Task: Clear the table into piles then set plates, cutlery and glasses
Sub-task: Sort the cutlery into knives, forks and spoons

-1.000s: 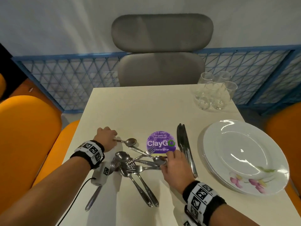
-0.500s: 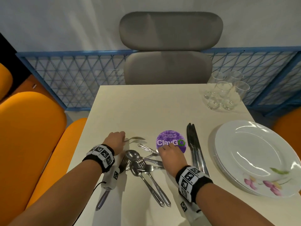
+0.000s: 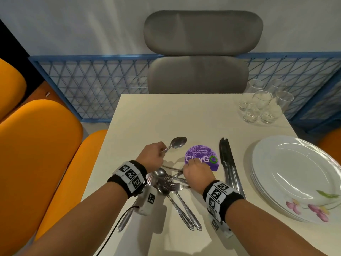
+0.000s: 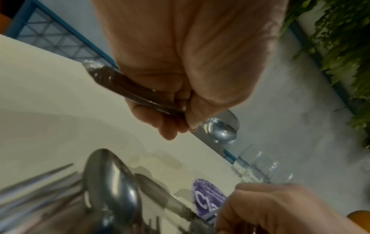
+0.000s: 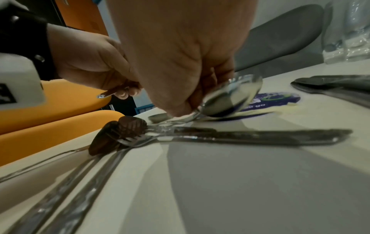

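A heap of spoons and forks [image 3: 171,187] lies on the cream table [image 3: 166,117] between my wrists. My left hand [image 3: 153,157] grips the handle of a spoon [image 3: 178,142], its bowl lifted off the table and pointing away; the left wrist view shows the handle [image 4: 140,95] inside curled fingers. My right hand [image 3: 197,174] pinches the neck of a second spoon [image 5: 228,98] just above the heap, beside the purple sticker [image 3: 202,157]. Two dark knives [image 3: 227,163] lie to the right of the sticker.
A stack of white flowered plates [image 3: 299,178] sits at the right edge. Several clear glasses [image 3: 263,102] stand at the far right corner. A grey chair [image 3: 201,52] faces me across the table; orange seats [image 3: 36,154] are on the left.
My left hand has lifted its spoon off the table, bowl raised. My right hand shifted forward to the sticker's edge and picked a spoon up from the heap.
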